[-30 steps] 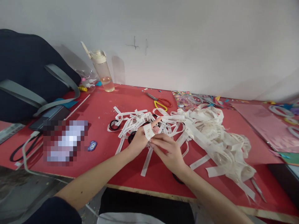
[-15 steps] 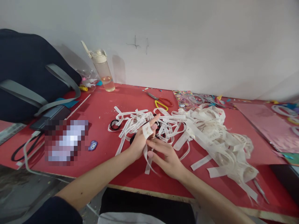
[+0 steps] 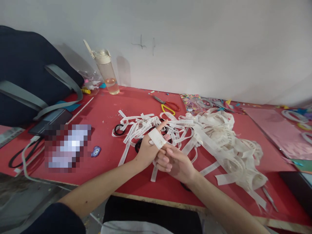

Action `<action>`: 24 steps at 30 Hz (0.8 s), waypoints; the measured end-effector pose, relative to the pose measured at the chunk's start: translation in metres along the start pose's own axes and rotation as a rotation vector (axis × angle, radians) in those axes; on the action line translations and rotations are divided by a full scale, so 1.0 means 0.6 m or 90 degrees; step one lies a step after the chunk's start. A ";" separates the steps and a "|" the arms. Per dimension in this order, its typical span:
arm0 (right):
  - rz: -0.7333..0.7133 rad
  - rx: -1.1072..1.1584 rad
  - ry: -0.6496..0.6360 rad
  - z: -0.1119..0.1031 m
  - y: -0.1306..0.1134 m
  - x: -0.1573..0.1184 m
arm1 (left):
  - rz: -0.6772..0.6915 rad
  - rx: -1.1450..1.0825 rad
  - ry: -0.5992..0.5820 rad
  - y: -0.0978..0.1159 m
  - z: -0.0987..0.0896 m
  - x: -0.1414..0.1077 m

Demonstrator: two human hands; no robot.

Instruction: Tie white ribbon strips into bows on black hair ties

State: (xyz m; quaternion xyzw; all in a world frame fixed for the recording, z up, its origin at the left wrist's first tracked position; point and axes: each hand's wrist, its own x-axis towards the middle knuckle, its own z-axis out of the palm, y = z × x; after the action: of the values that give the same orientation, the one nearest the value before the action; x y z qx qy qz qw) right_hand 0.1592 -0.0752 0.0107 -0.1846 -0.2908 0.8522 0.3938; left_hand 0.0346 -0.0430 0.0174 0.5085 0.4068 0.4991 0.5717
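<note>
A white ribbon (image 3: 157, 138) is wrapped across the fingers of my left hand (image 3: 145, 152), whose index finger points up and away while the others curl. The thumb and fingers of my right hand (image 3: 181, 165) pinch that ribbon on the near right side, beside the left fingers. Under and beyond both hands lie narrow white ribbons with dark lettering (image 3: 133, 133), tangled together. Among them is a black ring-shaped band (image 3: 119, 129). A heap of wider off-white ribbon (image 3: 225, 139) spreads to the right. My left palm is hidden.
Red-and-yellow-handled scissors (image 3: 168, 107) lie behind the ribbons on the red tabletop (image 3: 104, 107). A drink bottle (image 3: 107, 73) stands by the wall. At left are a dark bag (image 3: 26, 68), a blurred-out phone (image 3: 70, 146) and a small purple trinket (image 3: 96, 151). Pink sheets (image 3: 275, 130) lie right.
My right hand has turned and risen, drawing the ribbon's hanging end up and across my left fingers to the right. The left hand stays nearly in place.
</note>
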 end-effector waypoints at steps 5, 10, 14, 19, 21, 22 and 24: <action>0.003 0.018 0.037 0.004 0.001 -0.004 | 0.121 0.206 0.006 0.003 -0.016 0.001; 0.067 0.016 -0.117 -0.003 0.005 -0.010 | 0.206 0.265 -0.126 0.001 -0.013 -0.010; 0.025 0.036 -0.045 0.007 0.007 -0.012 | 0.229 0.345 -0.085 0.001 -0.016 -0.004; -0.090 -0.099 0.142 0.015 0.014 -0.014 | 0.249 0.403 -0.012 0.002 -0.031 0.010; -0.198 -0.290 0.246 0.009 0.017 -0.015 | 0.248 0.428 -0.021 -0.001 -0.036 0.011; -0.259 -0.410 0.282 0.006 0.017 -0.016 | 0.246 0.448 -0.035 -0.004 -0.037 0.011; -0.360 -0.641 0.306 -0.002 0.017 -0.016 | 0.242 0.509 -0.088 -0.010 -0.038 0.011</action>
State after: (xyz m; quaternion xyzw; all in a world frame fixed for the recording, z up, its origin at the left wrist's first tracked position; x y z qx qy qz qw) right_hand 0.1599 -0.0874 0.0044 -0.4502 -0.5977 0.4076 0.5234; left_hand 0.0143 -0.0324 0.0084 0.7873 0.4281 0.3637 0.2541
